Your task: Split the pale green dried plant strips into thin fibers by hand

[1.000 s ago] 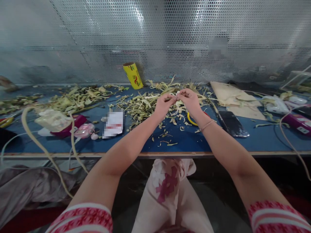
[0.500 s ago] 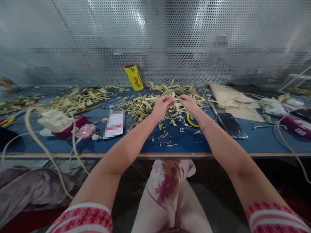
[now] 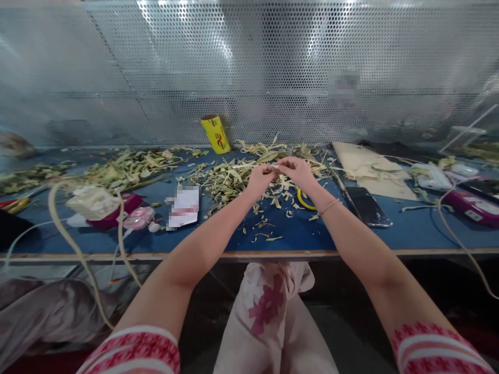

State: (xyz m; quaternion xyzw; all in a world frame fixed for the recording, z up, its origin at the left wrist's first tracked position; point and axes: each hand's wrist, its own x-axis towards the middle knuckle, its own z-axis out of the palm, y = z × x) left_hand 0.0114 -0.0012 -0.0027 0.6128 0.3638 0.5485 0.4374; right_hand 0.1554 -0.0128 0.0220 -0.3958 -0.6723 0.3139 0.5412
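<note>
Head view: left hand (image 3: 260,178) and right hand (image 3: 297,171) pinch a thin pale strip (image 3: 275,165) between closed fingers above a large heap of pale green peelings (image 3: 230,176) on the blue bench (image 3: 304,228); much already looks stripped

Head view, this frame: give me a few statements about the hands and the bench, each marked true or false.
1. Left hand and right hand meet fingertip to fingertip over the pile of pale green scraps. True.
2. The yellow tube lies flat by the bench's front edge. False: it stands tilted at the mesh wall.
3. A dark phone lies to the right of the right hand. True.
4. The right wrist is bare. False: it wears a thin bracelet.
</note>
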